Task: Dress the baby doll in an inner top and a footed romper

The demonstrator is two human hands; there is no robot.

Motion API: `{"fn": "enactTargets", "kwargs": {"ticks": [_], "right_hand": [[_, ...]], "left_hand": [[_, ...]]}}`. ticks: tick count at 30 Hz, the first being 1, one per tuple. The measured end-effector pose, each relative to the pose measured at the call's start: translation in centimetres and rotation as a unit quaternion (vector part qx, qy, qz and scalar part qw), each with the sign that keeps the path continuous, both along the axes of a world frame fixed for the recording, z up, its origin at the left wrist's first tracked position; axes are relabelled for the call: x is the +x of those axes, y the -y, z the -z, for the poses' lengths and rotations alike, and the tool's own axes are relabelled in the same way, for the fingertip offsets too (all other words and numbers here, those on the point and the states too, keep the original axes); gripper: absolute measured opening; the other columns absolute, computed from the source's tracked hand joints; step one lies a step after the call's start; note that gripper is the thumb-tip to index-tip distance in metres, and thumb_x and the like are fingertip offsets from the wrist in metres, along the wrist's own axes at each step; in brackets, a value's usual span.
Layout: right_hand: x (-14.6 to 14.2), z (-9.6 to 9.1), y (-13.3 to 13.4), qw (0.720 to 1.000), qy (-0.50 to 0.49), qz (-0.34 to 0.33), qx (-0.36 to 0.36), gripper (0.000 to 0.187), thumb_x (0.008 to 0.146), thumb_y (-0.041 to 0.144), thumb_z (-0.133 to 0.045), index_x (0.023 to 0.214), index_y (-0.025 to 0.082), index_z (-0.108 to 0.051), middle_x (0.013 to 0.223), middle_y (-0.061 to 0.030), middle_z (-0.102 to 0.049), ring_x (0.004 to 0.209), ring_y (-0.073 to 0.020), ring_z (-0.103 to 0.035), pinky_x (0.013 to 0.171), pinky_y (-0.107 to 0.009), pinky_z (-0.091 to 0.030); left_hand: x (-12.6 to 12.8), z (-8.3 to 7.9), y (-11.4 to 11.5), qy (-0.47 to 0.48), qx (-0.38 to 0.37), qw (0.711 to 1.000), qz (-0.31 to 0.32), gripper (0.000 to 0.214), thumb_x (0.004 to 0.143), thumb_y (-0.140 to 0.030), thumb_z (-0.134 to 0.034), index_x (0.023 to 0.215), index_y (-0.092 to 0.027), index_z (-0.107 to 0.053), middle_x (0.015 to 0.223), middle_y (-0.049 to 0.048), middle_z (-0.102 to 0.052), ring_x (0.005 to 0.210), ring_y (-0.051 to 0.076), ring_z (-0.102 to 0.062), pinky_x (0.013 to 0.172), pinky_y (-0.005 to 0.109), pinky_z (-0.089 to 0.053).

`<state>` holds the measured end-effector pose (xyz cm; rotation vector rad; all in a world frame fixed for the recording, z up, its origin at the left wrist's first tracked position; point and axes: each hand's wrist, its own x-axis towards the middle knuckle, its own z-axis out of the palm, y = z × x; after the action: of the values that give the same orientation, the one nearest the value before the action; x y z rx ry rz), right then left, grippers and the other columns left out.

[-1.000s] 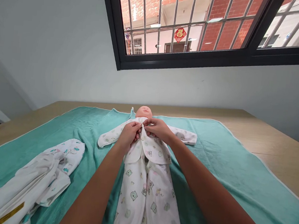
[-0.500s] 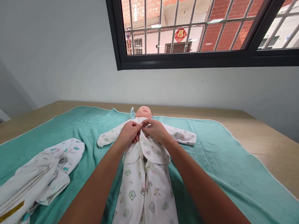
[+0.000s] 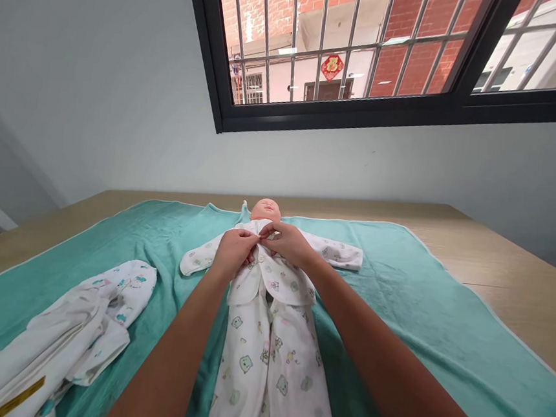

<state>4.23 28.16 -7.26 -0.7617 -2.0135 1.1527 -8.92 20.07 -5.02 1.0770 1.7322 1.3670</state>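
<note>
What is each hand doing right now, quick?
Left hand: closed, pinching the front of the doll's top near the collar.
Right hand: closed, pinching the same top at the collar.

Light wooden surface (image 3: 511, 268). Directly on top: teal blanket (image 3: 397, 297), spread out with slight wrinkles, covering most of the width. Bare wood exposed along far and right edges.

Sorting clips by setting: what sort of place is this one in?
Likely a home room or childcare practice room: a baby doll in printed baby clothes lies on a teal blanket over a wooden table, under a barred window facing brick buildings.
</note>
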Motion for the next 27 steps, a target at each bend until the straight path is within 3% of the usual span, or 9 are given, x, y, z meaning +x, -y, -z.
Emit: {"fn": "enactTargets", "kwargs": {"ticks": [5, 9, 15, 19, 24, 27], "right_hand": [[0.33, -0.52, 0.37, 1.000, -0.001, -0.020, -0.001, 0.021, 0.073, 0.033, -0.064, 0.089, 0.020, -0.063, 0.096, 0.0000, -0.065, 0.060, -0.0075, -0.055, 0.054, -0.020, -0.045], [0.43, -0.77, 0.68, 1.000, 0.003, -0.007, -0.014, 0.020, 0.072, 0.033, -0.063, 0.088, 0.021, -0.061, 0.078, 0.0027, -0.062, 0.054, -0.0074, -0.051, 0.053, -0.021, -0.042], [0.54, -0.66, 0.64, 1.000, -0.004, -0.012, -0.015, 0.020, 0.073, 0.030, -0.061, 0.090, 0.021, -0.059, 0.068, 0.0053, -0.056, 0.052, -0.0079, -0.048, 0.053, -0.022, -0.040], [0.49, -0.58, 0.53, 0.999, 0.015, -0.021, 0.044, 0.022, 0.073, 0.022, -0.057, 0.094, 0.022, -0.062, 0.066, 0.0063, -0.053, 0.052, -0.0083, -0.045, 0.052, -0.021, -0.036], [-0.19, -0.16, 0.68, 0.984, -0.007, 0.008, 0.179, 0.025, 0.071, 0.012, -0.054, 0.092, 0.021, -0.065, 0.079, 0.0026, -0.060, 0.070, -0.0115, -0.054, 0.069, -0.024, -0.042], [-0.26, 0.08, 0.73, 0.986, -0.047, 0.021, 0.160, 0.018, 0.073, 0.017, -0.058, 0.089, 0.021, -0.065, 0.085, 0.0010, -0.063, 0.078, -0.0130, -0.056, 0.074, -0.026, -0.043]], "left_hand": [[0.24, 0.09, 0.09, 0.045, 0.016, 0.999, -0.001, 0.007, 0.067, -0.021, -0.058, 0.062, -0.016, -0.059, 0.051, -0.0014, -0.054, 0.042, 0.007, -0.046, 0.039, 0.017, -0.032], [0.20, 0.28, 0.09, 0.034, 0.045, 0.998, 0.000, 0.007, 0.065, -0.021, -0.058, 0.062, -0.016, -0.061, 0.049, -0.0042, -0.049, 0.040, 0.006, -0.039, 0.036, 0.017, -0.026], [-0.42, 0.63, -0.29, 0.104, 0.064, 0.992, 0.011, 0.010, 0.062, -0.021, -0.067, 0.069, -0.014, -0.065, 0.057, -0.0016, -0.058, 0.049, 0.007, -0.050, 0.047, 0.017, -0.039], [-0.23, 0.57, -0.31, 0.161, 0.076, 0.984, 0.012, 0.016, 0.060, -0.018, -0.069, 0.074, -0.014, -0.062, 0.056, -0.0025, -0.058, 0.050, 0.006, -0.051, 0.049, 0.017, -0.041], [-0.12, 0.67, -0.50, 0.204, 0.082, 0.975, 0.003, 0.025, 0.059, -0.016, -0.070, 0.076, -0.018, -0.052, 0.050, -0.0074, -0.050, 0.044, 0.005, -0.044, 0.044, 0.015, -0.034], [-0.24, 0.76, -0.59, 0.206, 0.088, 0.974, 0.017, 0.029, 0.059, -0.013, -0.069, 0.080, -0.018, -0.051, 0.056, -0.0080, -0.050, 0.044, 0.004, -0.044, 0.043, 0.015, -0.032]]}}
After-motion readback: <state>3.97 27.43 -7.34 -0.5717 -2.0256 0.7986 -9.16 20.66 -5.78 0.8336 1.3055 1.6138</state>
